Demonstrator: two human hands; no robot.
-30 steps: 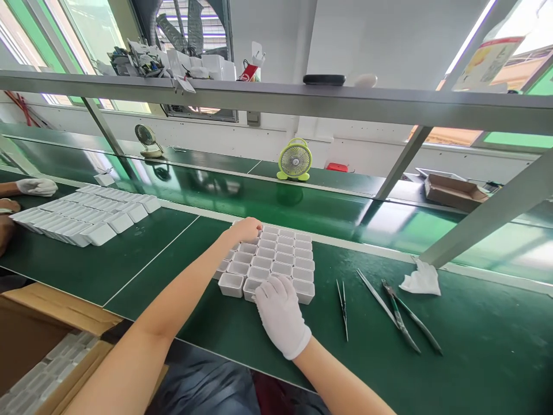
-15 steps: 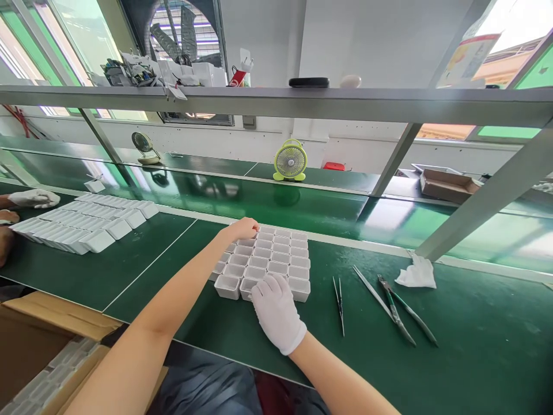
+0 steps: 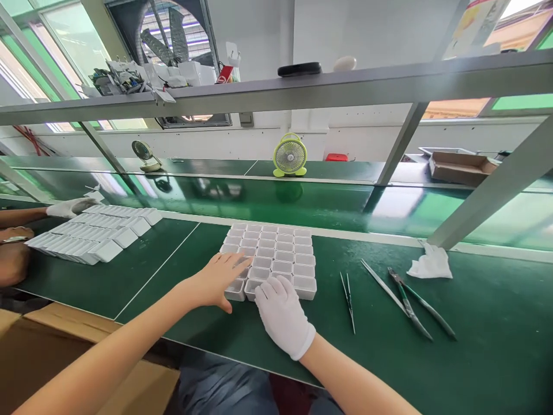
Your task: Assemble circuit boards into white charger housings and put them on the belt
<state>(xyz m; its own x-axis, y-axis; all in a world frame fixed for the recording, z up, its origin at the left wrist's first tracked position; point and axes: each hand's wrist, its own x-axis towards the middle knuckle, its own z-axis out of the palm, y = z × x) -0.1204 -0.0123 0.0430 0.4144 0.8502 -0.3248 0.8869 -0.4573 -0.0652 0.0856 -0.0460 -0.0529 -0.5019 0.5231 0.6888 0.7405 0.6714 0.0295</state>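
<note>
Small white open-topped plastic boxes (image 3: 266,253) stand in close rows on the green table in front of me. My left hand (image 3: 218,276), bare, hovers over the front left boxes with its fingers spread and nothing in them. On the front edge of the block rests my right hand (image 3: 283,314) in a white glove. Its fingers are together and curled over a front white box (image 3: 252,288); the fingertips are partly hidden.
Right of the boxes lie tweezers (image 3: 348,302), longer tweezers (image 3: 382,285), green-handled pliers (image 3: 419,305) and a crumpled white tissue (image 3: 430,262). At left, a co-worker's gloved hand (image 3: 71,207) touches rows of tilted white boxes (image 3: 93,233). A cardboard box (image 3: 52,357) stands below the table edge.
My left hand has drawn back from the far left of the block toward the front and opened. My right hand stays at the front edge. The co-worker's gloved hand has reached onto the tilted boxes.
</note>
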